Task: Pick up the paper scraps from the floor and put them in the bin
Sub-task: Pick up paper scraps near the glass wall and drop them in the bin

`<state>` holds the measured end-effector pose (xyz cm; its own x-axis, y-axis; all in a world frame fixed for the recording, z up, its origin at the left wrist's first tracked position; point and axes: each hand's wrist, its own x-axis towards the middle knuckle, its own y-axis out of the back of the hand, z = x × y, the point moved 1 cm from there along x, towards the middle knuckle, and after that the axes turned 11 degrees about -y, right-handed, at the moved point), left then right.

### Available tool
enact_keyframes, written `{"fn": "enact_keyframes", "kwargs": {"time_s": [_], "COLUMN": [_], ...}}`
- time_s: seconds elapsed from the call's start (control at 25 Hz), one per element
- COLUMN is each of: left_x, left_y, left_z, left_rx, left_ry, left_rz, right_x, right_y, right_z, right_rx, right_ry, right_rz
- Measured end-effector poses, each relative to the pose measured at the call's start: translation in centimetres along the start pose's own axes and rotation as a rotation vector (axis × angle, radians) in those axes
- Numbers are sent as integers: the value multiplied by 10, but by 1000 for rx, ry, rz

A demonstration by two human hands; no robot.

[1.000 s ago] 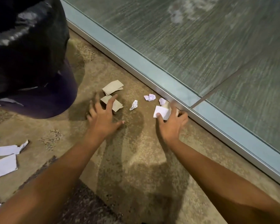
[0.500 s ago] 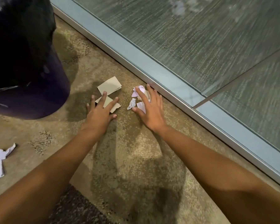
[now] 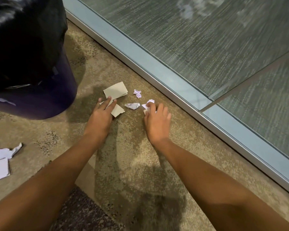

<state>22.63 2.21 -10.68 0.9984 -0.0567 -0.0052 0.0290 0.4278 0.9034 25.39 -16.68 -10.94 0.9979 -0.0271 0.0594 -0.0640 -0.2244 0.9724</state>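
Two tan cardboard scraps lie on the carpet: the farther one [image 3: 115, 92] is free, and my left hand [image 3: 101, 116] presses flat with straight fingers on the nearer one [image 3: 118, 110]. My right hand [image 3: 157, 121] curls its fingers round white paper scraps [image 3: 149, 103] just to the right. A crumpled white scrap [image 3: 132, 105] lies between my hands, and another small one [image 3: 137, 93] lies beyond it. The bin [image 3: 28, 64], lined with a black bag, stands at the upper left, close to my left hand.
More white paper pieces [image 3: 2, 162] lie at the left edge. A metal floor rail [image 3: 157, 69] with a glass wall runs diagonally on the right, close behind the scraps. A darker carpet patch [image 3: 83, 214] is at the bottom.
My right hand has gone from flat on the white scraps to curled round some of them, drawing them slightly back. My left hand stays flat on the cardboard.
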Motion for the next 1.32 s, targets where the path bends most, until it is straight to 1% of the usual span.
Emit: {"fn": "enact_keyframes", "kwargs": {"time_s": [0.08, 0.2, 0.24, 0.32, 0.44, 0.52, 0.6, 0.68, 0.8, 0.92, 1.08, 1.24, 1.32], "left_x": [-6, -19, -25, -37, -63, -85, -108, -125, -147, -172, -205, -243, -257], "left_y": [6, 14, 19, 28, 41, 53, 67, 84, 129, 175, 227, 278, 294], "left_z": [-1, 2, 6, 13, 26, 35, 45, 57, 94, 132, 167, 183, 178], "left_rx": [-92, -83, -104, -179, -241, -305, -318, -307, -356, -387, -415, -454, -456], "left_ry": [6, 0, 34, 178, 356, 452, 491, 487, 473, 492, 424, 378, 379], "left_rz": [63, 147, 174, 192, 221, 276, 325, 348, 422, 482, 590, 703, 721], "right_x": [-11, -25, -31, -43, -64, -79, -93, -100, -106, -119, -140, -167, -178], "right_y": [3, 10, 12, 19, 44, 65, 90, 115, 165, 216, 267, 311, 324], "right_z": [7, 15, 17, 24, 34, 38, 39, 36, 28, 19, 1, -37, -57], "right_rx": [-32, -18, -15, 21, 226, 348, 425, 459, 512, 582, 671, 794, 821], "right_ry": [34, 3, -6, -33, -194, -281, -279, -221, -118, -79, -55, -4, 36], "right_rz": [12, -42, -61, -109, -176, -152, -132, -123, -53, -4, 56, 93, 102]}}
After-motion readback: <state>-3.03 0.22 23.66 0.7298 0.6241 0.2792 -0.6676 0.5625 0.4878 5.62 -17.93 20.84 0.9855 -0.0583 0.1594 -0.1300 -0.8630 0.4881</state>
